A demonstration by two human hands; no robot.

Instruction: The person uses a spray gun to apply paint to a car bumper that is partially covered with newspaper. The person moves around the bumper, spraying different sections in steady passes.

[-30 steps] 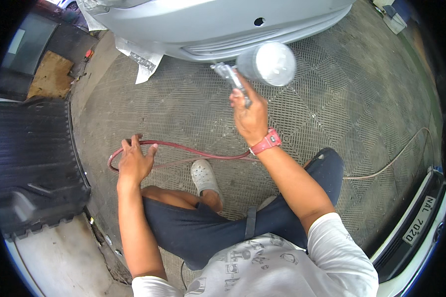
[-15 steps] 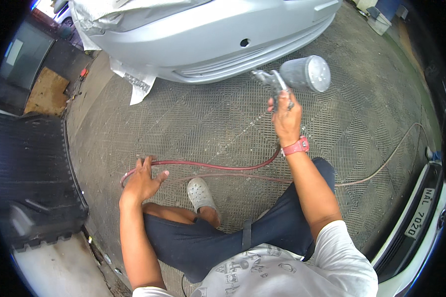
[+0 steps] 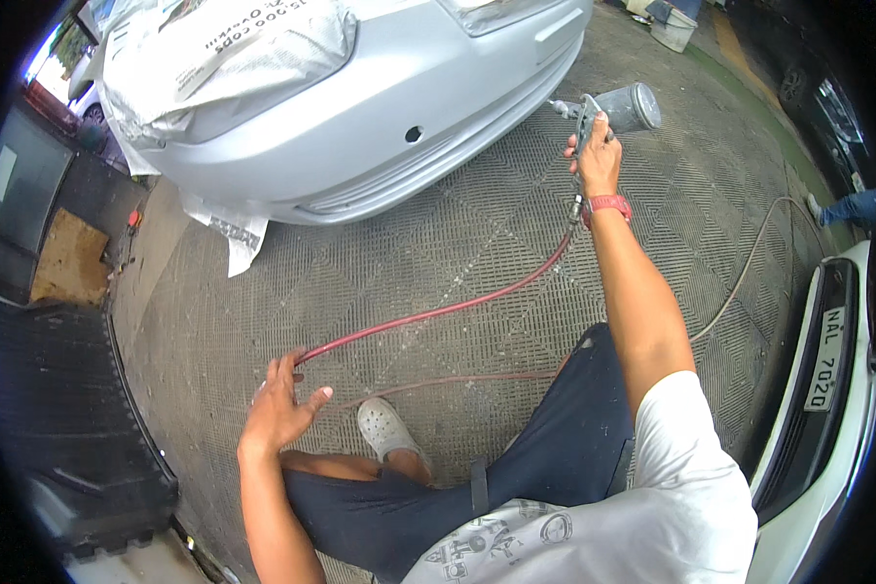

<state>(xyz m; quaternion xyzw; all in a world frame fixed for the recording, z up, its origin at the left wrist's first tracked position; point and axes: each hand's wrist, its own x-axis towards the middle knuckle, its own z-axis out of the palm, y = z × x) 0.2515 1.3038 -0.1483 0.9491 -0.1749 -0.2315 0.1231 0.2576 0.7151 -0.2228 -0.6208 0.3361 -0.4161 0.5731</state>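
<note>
Metal spray gun (image 3: 621,109) clamped in your right hand (image 3: 602,167); red air hose (image 3: 428,314) reaches your left hand (image 3: 276,414), grip unclear.

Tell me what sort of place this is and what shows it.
Probably a car paint workshop: the right hand holds a grey, metallic-looking spray gun with a cylindrical cup, a long thin red hose attached, and white printed sheeting partly covers the car above its silver bumper.
</note>
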